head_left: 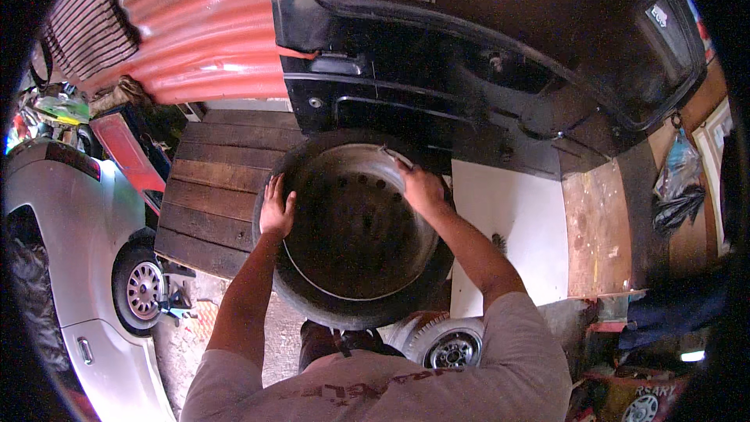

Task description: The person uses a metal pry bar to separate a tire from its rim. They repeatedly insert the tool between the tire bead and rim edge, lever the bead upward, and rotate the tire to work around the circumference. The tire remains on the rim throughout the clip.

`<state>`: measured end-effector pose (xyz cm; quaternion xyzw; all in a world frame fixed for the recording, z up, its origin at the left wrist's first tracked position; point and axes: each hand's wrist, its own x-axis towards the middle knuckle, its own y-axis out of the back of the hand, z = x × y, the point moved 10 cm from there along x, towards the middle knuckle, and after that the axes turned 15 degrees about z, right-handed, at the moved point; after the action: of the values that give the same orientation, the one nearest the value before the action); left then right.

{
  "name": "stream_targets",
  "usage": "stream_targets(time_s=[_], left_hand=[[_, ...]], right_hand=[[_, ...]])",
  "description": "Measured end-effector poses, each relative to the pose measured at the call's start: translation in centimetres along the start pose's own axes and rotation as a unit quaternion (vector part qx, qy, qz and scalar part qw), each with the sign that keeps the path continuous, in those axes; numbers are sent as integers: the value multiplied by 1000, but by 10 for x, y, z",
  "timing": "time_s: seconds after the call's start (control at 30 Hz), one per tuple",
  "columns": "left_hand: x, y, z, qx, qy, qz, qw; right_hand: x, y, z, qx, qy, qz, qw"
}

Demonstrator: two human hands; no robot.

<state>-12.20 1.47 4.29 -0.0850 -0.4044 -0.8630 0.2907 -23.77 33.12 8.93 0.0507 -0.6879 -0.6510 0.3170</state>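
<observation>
A wheel lies before me, its dark rubber tyre around a steel rim with round holes. Across the tyre's left side rests my left hand, fingers stretched out, thumb toward the rim, holding nothing. My right hand is closed at the rim's upper right edge. From its fingers a small, thin metal tool reaches to where rim and tyre meet; its exact kind is too small to make out. The near side of the wheel sits just in front of my body.
A dark wooden plank table is left of the wheel, a white panel to the right. Beyond stands a black vehicle door beside red corrugated sheet. Another wheel lies low right. A silver car stands left.
</observation>
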Motion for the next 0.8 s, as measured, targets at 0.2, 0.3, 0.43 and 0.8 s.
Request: stream_targets(time_s=[0.2, 0.3, 0.43, 0.8], left_hand=[[-9, 5, -13, -22, 36, -9, 999], [-8, 1, -10, -32, 33, -10, 999], [-3, 1, -3, -31, 28, -11, 999], [-5, 1, -3, -16, 33, -24, 999]], right_hand=[[-52, 20, 44, 7, 7, 10, 1000], [-34, 5, 38, 13, 15, -8, 1000], [6, -20, 4, 32, 35, 13, 999], [7, -14, -2, -14, 22, -75, 997]])
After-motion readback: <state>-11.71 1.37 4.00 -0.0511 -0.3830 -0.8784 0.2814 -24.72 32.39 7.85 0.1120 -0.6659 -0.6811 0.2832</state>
